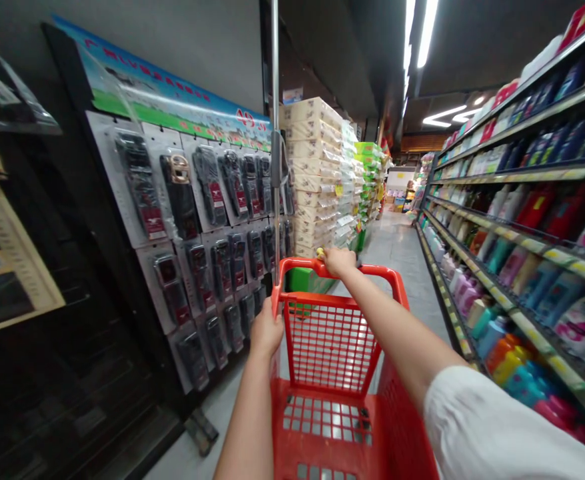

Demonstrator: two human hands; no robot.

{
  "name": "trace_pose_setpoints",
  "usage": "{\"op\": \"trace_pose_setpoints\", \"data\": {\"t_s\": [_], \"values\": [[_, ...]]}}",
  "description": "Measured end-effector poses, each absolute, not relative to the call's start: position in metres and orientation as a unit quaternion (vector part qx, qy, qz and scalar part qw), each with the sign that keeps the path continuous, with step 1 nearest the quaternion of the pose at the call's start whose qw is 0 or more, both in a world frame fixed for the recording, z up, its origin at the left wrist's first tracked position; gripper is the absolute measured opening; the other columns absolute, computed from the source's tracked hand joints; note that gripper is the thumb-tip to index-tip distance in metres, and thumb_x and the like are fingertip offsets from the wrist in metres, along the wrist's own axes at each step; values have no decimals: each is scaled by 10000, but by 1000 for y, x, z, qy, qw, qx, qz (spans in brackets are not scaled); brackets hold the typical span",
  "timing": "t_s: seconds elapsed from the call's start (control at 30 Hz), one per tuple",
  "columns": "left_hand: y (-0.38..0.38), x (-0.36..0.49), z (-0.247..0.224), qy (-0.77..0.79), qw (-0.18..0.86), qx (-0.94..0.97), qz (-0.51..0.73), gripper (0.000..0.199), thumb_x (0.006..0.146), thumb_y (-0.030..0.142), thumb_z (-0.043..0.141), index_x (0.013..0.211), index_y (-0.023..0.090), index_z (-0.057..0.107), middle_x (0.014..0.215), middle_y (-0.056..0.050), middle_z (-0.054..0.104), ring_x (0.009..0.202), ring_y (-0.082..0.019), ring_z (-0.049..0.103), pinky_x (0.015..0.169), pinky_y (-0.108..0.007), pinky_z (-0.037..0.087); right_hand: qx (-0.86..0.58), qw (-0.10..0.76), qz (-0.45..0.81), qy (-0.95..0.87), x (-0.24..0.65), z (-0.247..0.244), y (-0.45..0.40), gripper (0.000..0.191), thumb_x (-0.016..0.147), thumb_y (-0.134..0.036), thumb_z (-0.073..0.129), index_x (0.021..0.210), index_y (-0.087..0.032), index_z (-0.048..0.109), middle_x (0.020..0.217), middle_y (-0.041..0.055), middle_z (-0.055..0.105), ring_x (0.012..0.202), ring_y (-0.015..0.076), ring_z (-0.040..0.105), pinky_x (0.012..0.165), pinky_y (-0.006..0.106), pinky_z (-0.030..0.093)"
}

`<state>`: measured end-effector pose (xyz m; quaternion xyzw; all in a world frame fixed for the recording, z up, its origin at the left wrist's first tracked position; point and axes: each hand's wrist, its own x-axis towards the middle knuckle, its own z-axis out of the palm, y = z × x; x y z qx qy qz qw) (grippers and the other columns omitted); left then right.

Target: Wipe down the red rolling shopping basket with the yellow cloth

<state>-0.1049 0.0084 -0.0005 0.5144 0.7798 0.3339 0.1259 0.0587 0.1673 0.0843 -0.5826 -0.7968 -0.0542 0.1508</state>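
Observation:
A red plastic shopping cart (332, 300) stands in front of me, its grid panel and slotted floor in view. My left hand (266, 328) is closed on the cart's left rim, with its fingers partly hidden. Further forward, my right hand (340, 262) is wrapped over the cart's far top bar. Beside the right thumb sits a small yellow part (320, 253) that I cannot make out. A tall metal pole (276, 227) with a grey sleeve rises next to the cart's far left corner, near my left hand.
On the left, a rack of packaged belts (217, 187) hangs beneath a blue and green sign (172, 93). Stacked cream packs (315, 173) and green packs (368, 173) stand beyond it. Shelves of bottles (537, 207) line the right. The grey tiled aisle (397, 233) runs ahead between them.

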Motion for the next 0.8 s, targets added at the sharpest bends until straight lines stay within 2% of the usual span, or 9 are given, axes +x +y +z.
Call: {"op": "trace_pose_setpoints", "data": {"t_s": [0.13, 0.27, 0.37, 0.5, 0.57, 0.63, 0.73, 0.8], "values": [[8, -103, -1, 777, 128, 513, 342, 498, 869, 124, 459, 1360, 205, 455, 1114, -112, 719, 1066, -258, 673, 824, -292, 479, -503, 118, -89, -852, -5, 87, 164, 344, 961, -349, 406, 1194, -266, 645, 1240, 98, 652, 1100, 258, 603, 876, 392, 452], [8, -103, 1, 780, 134, 502, 348, 522, 872, 105, 444, 1383, 210, 436, 1092, -122, 726, 1039, -262, 683, 788, -290, 479, -414, 166, -102, -889, -34, 74, 148, 388, 897, -214, 497, 1270, -270, 589, 1355, 47, 585, 1147, 211, 569, 934, 332, 432], [9, -104, 1, 780, 141, 496, 355, 502, 882, 119, 437, 1378, 197, 446, 1115, -145, 719, 1050, -282, 679, 784, -304, 481, -356, 164, -77, -917, -34, 75, 137, 393, 882, -203, 517, 1263, -249, 602, 1296, 31, 631, 1109, 197, 590, 914, 291, 438], [11, -105, 2, 771, 146, 500, 367, 493, 884, 128, 441, 1373, 181, 459, 1145, -157, 710, 1081, -288, 668, 798, -308, 485, -363, 112, -119, -917, -15, 99, 132, 293, 884, -199, 521, 1122, -203, 693, 1096, 90, 708, 1045, 242, 622, 868, 334, 454], [10, -105, 3, 770, 142, 502, 367, 513, 871, 101, 438, 1377, 183, 460, 1145, -149, 712, 1077, -277, 671, 804, -299, 485, -366, 89, -173, -910, 4, 106, 133, 294, 903, -185, 490, 1112, -193, 697, 1164, 122, 676, 1118, 274, 579, 914, 399, 435], [10, -106, 4, 772, 135, 503, 363, 536, 855, 80, 443, 1380, 187, 458, 1144, -140, 714, 1066, -268, 675, 812, -295, 484, -362, 74, -187, -910, 30, 101, 137, 349, 917, -224, 501, 1239, -255, 630, 1318, 100, 596, 1195, 279, 520, 947, 432, 417], [11, -108, 5, 774, 128, 507, 357, 520, 846, 87, 462, 1357, 186, 473, 1154, -135, 710, 1066, -262, 673, 824, -290, 483, -398, 105, -153, -899, 82, 83, 146, 447, 941, -319, 509, 1388, -328, 489, 1404, 63, 528, 1199, 237, 503, 954, 373, 412], [12, -109, 5, 774, 126, 509, 355, 485, 852, 109, 469, 1329, 194, 490, 1149, -127, 711, 1060, -260, 675, 812, -286, 488, -447, 146, -128, -873, 122, 76, 153, 402, 941, -335, 532, 1341, -293, 549, 1303, 61, 604, 1111, 197, 545, 916, 296, 407]]}}
